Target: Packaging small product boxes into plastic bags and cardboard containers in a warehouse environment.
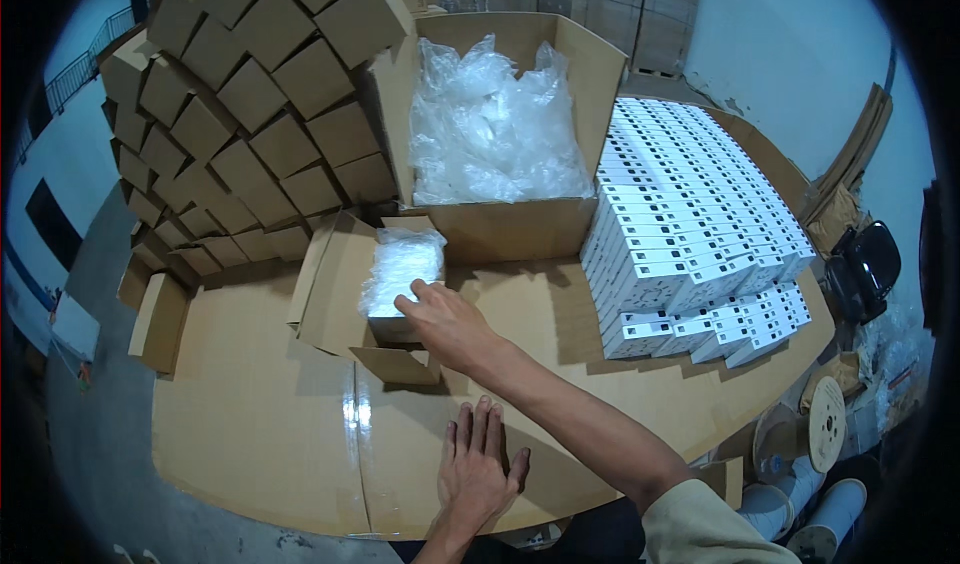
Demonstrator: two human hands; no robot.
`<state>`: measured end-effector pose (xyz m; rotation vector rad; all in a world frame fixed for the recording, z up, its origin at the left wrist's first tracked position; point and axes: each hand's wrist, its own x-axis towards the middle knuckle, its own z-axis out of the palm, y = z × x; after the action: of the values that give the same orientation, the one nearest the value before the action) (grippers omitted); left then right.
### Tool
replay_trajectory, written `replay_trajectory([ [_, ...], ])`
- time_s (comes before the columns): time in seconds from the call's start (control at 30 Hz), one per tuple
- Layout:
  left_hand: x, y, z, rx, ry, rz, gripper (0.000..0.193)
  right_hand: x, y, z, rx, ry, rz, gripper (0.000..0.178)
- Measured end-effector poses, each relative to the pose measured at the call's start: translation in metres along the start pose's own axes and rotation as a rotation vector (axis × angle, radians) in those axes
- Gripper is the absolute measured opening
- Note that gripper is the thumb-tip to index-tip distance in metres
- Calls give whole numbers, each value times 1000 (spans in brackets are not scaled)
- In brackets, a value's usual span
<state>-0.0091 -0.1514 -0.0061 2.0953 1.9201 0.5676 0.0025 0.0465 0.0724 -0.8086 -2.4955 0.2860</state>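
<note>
My right hand [445, 326] reaches from the lower right over a small open brown carton [335, 289]. Its bent fingers are closed at the near edge of clear bubble wrap [405, 264] in that carton. Below the wrap, the pale side of a packed item [392, 331] shows; the rest of it is hidden. One of the carton's flaps [395, 365] lies folded out toward me. Near the front of the cardboard-covered table [270, 414], my left hand [478, 479] rests palm down with its fingers stretched out, holding nothing.
Behind the small carton stands a large open carton [500, 232] full of clear plastic wrap [495, 124]. Many folded brown cartons [255, 154] are piled at the left. Stacked white boxes [690, 234] fill the right side. A black chair [865, 269] and spools [826, 424] stand beyond the table.
</note>
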Motion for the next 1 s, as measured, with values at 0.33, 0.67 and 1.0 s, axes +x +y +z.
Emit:
replay_trajectory([
  [0.33,18,3,-1,48,6,96,72,1,6,8,-29,-6,68,10],
  [0.67,89,-6,11,153,82,188,77,-135,20,-68,288,189,192,45],
  [1.0,173,0,13,114,-31,79,67,-319,64,-130,141,367,524,31],
])
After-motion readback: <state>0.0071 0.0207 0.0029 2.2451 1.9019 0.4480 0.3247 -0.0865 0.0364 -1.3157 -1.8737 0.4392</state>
